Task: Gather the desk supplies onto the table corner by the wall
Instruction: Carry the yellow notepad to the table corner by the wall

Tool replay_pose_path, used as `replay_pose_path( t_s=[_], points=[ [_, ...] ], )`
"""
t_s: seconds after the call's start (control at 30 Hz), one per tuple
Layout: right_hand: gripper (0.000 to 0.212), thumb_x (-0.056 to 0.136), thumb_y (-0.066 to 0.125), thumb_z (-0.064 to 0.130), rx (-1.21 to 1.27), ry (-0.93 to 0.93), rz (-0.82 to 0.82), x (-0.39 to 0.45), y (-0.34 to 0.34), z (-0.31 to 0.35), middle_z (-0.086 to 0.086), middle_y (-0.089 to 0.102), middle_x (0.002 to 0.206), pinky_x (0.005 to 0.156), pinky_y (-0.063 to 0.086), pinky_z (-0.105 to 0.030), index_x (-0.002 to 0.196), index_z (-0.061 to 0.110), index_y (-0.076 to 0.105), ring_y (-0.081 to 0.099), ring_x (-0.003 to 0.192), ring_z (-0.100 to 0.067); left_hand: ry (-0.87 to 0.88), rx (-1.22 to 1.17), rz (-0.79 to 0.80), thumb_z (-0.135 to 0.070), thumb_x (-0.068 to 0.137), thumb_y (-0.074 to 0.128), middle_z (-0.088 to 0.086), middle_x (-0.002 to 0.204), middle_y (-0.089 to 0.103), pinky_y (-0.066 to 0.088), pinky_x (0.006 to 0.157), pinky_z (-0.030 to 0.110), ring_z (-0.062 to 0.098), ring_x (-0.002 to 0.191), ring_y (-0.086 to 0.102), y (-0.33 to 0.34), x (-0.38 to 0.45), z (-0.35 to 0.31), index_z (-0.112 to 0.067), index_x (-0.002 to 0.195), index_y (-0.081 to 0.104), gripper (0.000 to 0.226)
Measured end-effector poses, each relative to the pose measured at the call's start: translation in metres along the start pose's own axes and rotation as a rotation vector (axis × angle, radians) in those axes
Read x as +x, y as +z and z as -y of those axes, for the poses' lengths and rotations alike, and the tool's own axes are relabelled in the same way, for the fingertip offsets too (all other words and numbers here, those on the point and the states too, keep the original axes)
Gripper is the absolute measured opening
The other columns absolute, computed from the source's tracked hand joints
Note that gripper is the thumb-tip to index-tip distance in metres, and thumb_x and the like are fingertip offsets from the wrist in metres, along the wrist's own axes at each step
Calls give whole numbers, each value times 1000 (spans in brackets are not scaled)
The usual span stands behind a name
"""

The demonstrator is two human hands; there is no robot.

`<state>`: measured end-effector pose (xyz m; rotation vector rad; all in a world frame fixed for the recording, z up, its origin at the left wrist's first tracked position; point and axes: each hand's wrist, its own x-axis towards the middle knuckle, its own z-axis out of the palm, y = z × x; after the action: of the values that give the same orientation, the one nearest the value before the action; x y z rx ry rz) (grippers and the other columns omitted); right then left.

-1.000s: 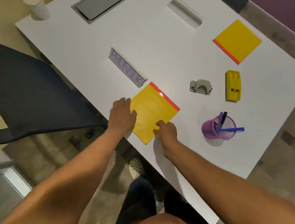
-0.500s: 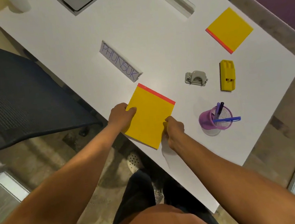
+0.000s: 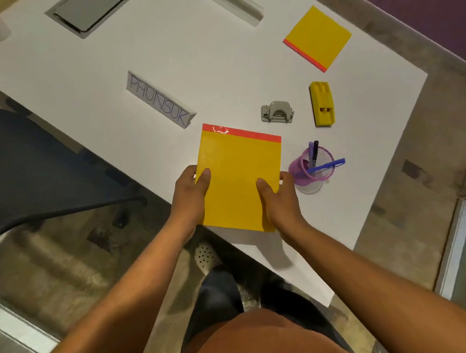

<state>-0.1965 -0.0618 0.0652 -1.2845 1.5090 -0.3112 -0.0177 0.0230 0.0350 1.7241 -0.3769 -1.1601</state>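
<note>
A yellow notepad (image 3: 240, 181) with a red strip along its far edge is held over the near edge of the white counter (image 3: 159, 56). Its left side is gripped by the left hand (image 3: 192, 192) and its right side by the right hand (image 3: 280, 197), with each thumb laid on the top face and the fingers hidden beneath.

The notepad is judged to be light and flat, stiff enough to keep its shape while held by two edges. The cover looks glossy, so some slipperiness is to be expected. A pinch at mid-edge, as shown, seems adequate, and one hand would probably suffice.

The other supplies lie apart on the counter: a second yellow notepad (image 3: 317, 38) toward the far right, a yellow stapler (image 3: 322, 103), a grey hole punch (image 3: 277, 111), and a purple mesh pen cup (image 3: 312, 166) just beside the right hand. The cup is judged light and easily tipped, so it is best taken round its wall, not by the pens (image 3: 325, 165).
</note>
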Motion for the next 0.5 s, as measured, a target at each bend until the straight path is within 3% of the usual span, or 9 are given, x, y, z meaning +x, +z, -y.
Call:
replay_pose_path(
  t_s=[0.1, 0.2, 0.4, 0.5],
  points=[
    [44, 105, 59, 29, 42, -101, -36, -15, -30, 1, 21, 54, 117, 79, 42, -10, 142, 21, 38, 56, 99, 6, 49, 3, 16, -36, 111, 51, 2, 117, 75, 59, 91, 47, 23, 104, 74, 20, -20, -12, -23, 116, 66, 20],
    [45, 104, 61, 27, 95, -163, -101, -31, -62, -2, 8, 57, 135, 83, 46, -16, 143, 18, 41, 59, 113, -9, 107, 18, 65, -33, 112, 50, -1, 120, 73, 59, 96, 48, 21, 108, 72, 45, -42, -25, -31, 115, 63, 14],
    [32, 101, 65, 30, 220, -179, -214, -65, -140, -34, -6, 67, 125, 87, 56, -40, 126, 24, 45, 69, 106, -24, 184, 16, 186, -28, 113, 50, -1, 122, 73, 57, 90, 41, 21, 108, 72, 114, -97, -45, -29, 119, 61, 14],
    [30, 101, 66, 24, 292, -196, -290, -87, -188, -64, 0, 68, 114, 76, 55, -23, 124, 18, 49, 69, 97, -13, 199, 42, 246, -28, 112, 49, -2, 122, 71, 55, 86, 37, 20, 108, 71, 161, -131, -44, -30, 118, 60, 12]
  ],
)
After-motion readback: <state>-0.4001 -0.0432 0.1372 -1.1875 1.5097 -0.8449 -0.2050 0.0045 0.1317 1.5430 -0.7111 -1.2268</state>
